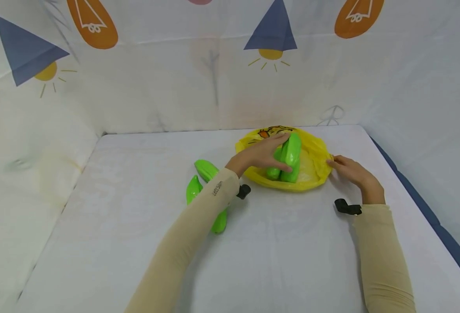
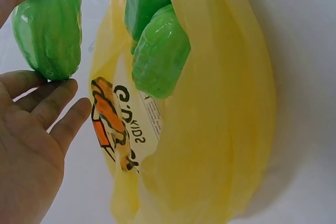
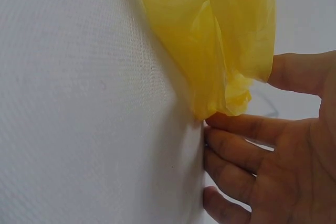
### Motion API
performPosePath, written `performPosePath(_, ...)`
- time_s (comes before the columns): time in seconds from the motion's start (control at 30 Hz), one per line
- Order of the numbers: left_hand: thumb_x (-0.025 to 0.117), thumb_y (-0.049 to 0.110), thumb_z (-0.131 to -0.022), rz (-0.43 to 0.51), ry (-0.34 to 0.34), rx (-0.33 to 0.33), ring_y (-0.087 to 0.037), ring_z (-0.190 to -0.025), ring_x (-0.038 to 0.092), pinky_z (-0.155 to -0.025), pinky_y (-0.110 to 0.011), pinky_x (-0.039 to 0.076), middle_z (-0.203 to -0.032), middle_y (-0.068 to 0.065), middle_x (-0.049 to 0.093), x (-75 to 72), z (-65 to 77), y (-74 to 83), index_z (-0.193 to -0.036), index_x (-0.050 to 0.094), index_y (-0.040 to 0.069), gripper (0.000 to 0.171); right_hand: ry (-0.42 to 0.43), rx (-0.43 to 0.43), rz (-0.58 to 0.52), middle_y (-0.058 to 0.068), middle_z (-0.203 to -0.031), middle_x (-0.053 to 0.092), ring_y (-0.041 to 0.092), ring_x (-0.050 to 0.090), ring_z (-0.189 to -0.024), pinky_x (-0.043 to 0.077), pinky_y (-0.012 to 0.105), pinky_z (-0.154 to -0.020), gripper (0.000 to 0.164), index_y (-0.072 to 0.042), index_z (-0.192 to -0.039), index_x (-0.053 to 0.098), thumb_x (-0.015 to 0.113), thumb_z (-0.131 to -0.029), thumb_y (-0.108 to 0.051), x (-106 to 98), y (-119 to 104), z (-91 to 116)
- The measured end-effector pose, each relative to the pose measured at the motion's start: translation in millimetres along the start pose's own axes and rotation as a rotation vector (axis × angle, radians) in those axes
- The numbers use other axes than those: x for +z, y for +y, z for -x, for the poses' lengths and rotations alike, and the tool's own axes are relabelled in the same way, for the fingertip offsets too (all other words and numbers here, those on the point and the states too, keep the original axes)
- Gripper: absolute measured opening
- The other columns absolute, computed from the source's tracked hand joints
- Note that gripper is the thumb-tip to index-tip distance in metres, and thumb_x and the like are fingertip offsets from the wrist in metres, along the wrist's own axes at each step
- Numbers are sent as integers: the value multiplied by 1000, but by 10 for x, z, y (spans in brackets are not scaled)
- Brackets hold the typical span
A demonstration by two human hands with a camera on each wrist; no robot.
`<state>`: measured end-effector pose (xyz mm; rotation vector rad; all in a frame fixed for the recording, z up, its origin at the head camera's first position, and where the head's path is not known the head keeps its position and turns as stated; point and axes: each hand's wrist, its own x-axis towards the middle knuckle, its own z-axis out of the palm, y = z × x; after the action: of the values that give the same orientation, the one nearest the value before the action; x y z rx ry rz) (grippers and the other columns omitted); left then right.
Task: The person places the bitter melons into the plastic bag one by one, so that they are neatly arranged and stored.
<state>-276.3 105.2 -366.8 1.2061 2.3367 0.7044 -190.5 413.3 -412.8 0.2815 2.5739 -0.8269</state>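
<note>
On my feed the left fingers (image 2: 55,100) pinch a glossy, bright-green elongated piece (image 1: 292,157), right of frame centre, long axis running up-down, over the open thin yellow plastic bag (image 1: 318,151) whose right side the right fingers (image 3: 239,125) pinch.

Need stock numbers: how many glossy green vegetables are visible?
At least 5: one green vegetable in the left hand, two inside the yellow plastic bag, two on the white table partly behind the beige left sleeve; more may be hidden.
</note>
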Motion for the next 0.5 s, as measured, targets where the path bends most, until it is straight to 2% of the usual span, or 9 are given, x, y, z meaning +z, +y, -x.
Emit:
performPosePath(0.23,71,59,-82,-1,-1,-7,-17,-153,8,-123,-38,22,-167,-2,2,13,-69,24,-159,3,20,110,7,-41,25,33,-157,12,54,10,-143,14,71,-112,85,5,-153,17,25,-101,-62,-14,19,-14)
performPosePath(0.5,70,58,-83,-49,-20,-5,-17,-154,2,-125,-35,12,-166,1,5,62,-164,68,-159,5,17,109,1,-44,21,33,-158,11,54,9,-143,13,71,-112,86,5,-153,16,25,-100,-62,-7,23,-29)
